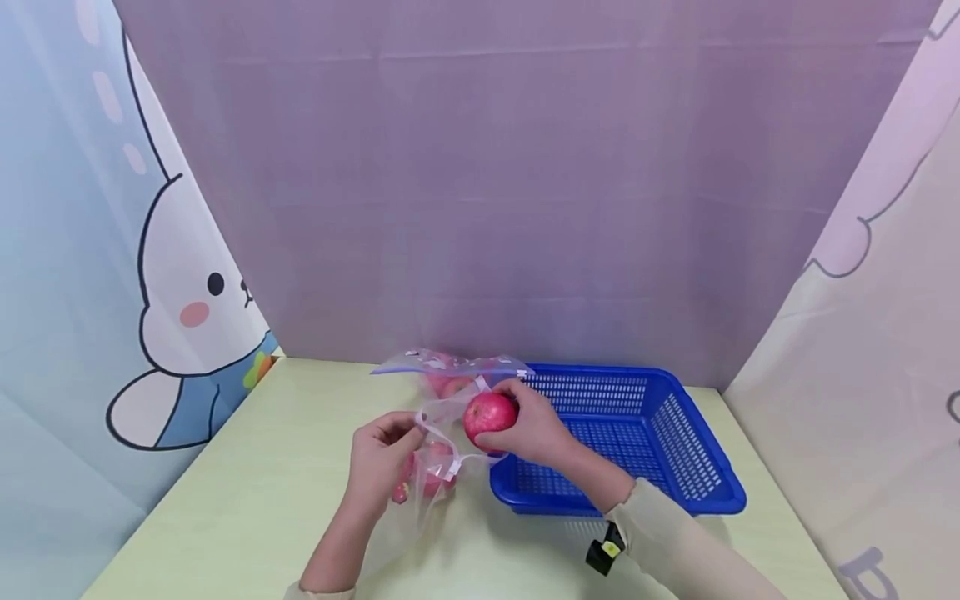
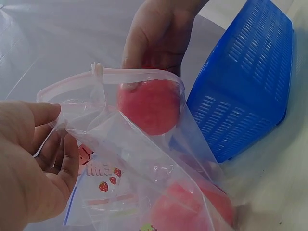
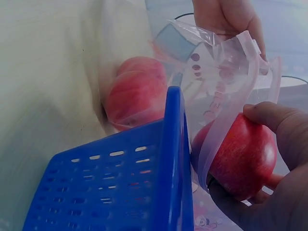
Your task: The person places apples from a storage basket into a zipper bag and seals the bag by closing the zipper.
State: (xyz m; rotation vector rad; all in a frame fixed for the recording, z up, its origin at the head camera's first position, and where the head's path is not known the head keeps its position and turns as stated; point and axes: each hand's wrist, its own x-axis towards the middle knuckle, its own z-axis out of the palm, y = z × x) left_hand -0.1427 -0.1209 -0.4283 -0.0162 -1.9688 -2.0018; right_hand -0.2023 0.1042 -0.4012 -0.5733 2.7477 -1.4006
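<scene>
My right hand (image 1: 536,423) grips a red apple (image 1: 489,419), which is partly inside the mouth of a clear zip bag (image 2: 139,163). The left hand (image 1: 384,460) pinches the rim of that bag, on the side away from the basket. Low in the bag lies more red fruit (image 3: 137,91), seen through the plastic; in the right wrist view it looks like two apples side by side. Behind the hands is another clear zip bag (image 1: 420,363) with a purple-blue zip edge, and red apples (image 1: 450,385) show in it.
A blue plastic basket (image 1: 723,500) with slotted walls stands to the right, under my right forearm. The pale table (image 1: 285,442) meets a purple-grey curtain (image 1: 525,208) at the back. Printed cloths hang at the left and right sides.
</scene>
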